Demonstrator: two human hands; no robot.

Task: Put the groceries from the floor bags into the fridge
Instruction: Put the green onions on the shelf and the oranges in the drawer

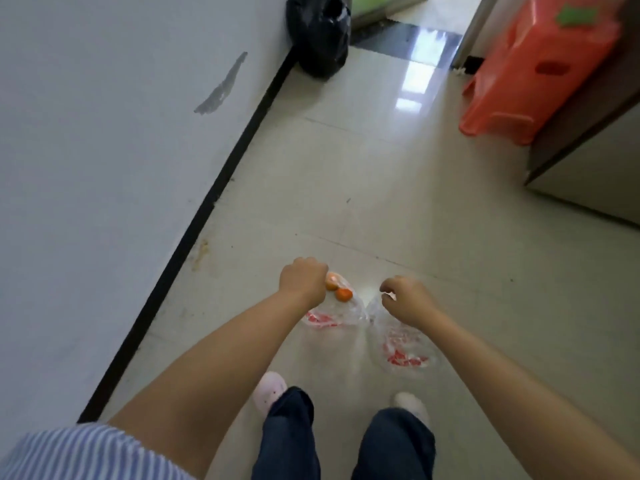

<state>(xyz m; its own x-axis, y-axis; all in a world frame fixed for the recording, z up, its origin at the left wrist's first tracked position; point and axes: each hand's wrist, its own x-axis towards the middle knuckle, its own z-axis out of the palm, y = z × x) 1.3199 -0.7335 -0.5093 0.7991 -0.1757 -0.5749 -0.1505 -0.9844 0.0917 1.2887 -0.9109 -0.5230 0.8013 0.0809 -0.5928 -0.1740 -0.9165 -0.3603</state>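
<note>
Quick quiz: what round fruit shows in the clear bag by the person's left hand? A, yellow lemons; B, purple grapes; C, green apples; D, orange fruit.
D: two round orange fruit show through the clear bag right beside the left hand, which grips that bag's top.

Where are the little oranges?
In the head view, the oranges sit inside the clear bag gripped by the left hand, low and central, above the floor.

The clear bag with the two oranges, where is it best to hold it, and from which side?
Grip the clear bag at its gathered top, coming from above, as the left hand does. The oranges weigh down the thin, limp plastic, so a grip lower down would likely slip.
</note>
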